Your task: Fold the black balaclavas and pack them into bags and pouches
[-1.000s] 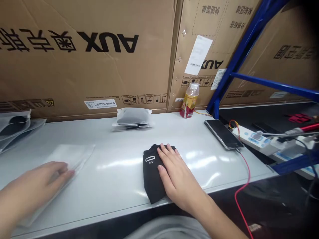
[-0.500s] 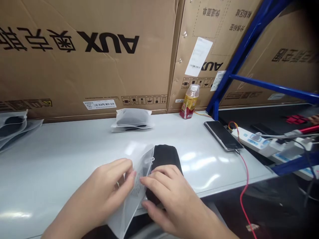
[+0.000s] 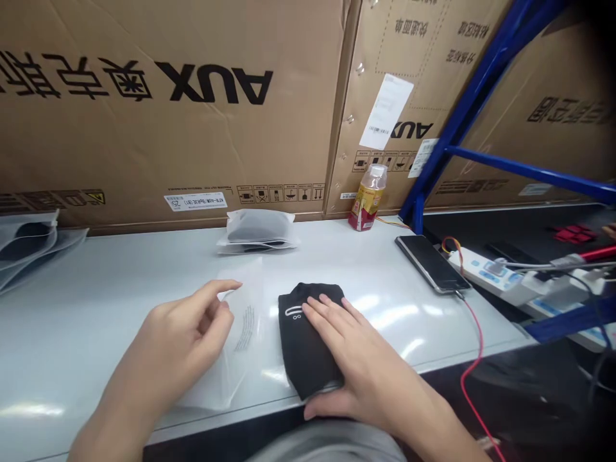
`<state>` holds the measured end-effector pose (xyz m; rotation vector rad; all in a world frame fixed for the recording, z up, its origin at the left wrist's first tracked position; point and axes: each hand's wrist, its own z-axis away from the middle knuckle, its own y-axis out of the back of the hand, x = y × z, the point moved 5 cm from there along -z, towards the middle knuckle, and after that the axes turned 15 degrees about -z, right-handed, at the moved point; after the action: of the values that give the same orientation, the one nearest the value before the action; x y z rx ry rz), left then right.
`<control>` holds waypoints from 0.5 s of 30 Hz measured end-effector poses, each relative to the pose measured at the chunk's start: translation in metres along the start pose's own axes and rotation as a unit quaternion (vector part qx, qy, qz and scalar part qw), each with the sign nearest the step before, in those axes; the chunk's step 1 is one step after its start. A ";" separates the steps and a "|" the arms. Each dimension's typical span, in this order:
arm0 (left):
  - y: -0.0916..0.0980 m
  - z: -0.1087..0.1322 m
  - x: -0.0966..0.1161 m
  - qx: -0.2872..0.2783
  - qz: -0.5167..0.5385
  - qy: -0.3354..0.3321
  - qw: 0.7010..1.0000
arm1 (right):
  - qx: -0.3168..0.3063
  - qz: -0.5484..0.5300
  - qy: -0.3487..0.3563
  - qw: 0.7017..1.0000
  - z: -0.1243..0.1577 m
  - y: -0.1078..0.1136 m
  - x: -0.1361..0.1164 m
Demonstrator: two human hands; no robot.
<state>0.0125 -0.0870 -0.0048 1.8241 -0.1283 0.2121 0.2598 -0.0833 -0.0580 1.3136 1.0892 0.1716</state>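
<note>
My right hand [image 3: 344, 350] lies with its fingers stretched over a folded piece of black cloth [image 3: 305, 343] on the table. The cloth bears a small white print near its upper left. To its left is a flat, frosted clear plastic bag [image 3: 245, 340] with small printed lines. Over the bag's left part is my left hand [image 3: 192, 333], index finger extended and thumb apart from it. The other left fingers are curled and partly hidden, and I see nothing held between finger and thumb.
Filled frosted bags [image 3: 260, 231] are stacked at the back, with more bags [image 3: 29, 247] at far left. A bottle [image 3: 368, 197], a phone [image 3: 430, 263] on a red cable, and power strips [image 3: 500, 276] stand right. Large cartons [image 3: 168, 147] and a blue frame [image 3: 457, 128] border the table [image 3: 144, 276].
The plastic bag was raised between my hands, against the black cloth; now it lies flat to the left. My left hand has moved left, and my right hand has flattened over the cloth.
</note>
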 end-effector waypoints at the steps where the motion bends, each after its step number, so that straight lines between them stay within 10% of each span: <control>1: -0.004 -0.001 -0.002 -0.009 -0.002 -0.001 1.000 | -0.015 0.014 -0.001 1.000 0.002 -0.003 0.000; 9: -0.027 -0.004 0.006 -0.096 0.035 -0.017 0.995 | 0.052 0.062 0.057 0.995 0.021 0.014 -0.042; 15: -0.032 0.002 0.029 -0.129 0.103 -0.026 0.986 | 0.251 -0.092 0.054 0.962 0.018 0.034 -0.024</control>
<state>0.0476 -0.0800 -0.0289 1.5571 -0.3653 0.2804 0.2756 -0.1008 -0.0193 1.6543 1.3990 -0.1880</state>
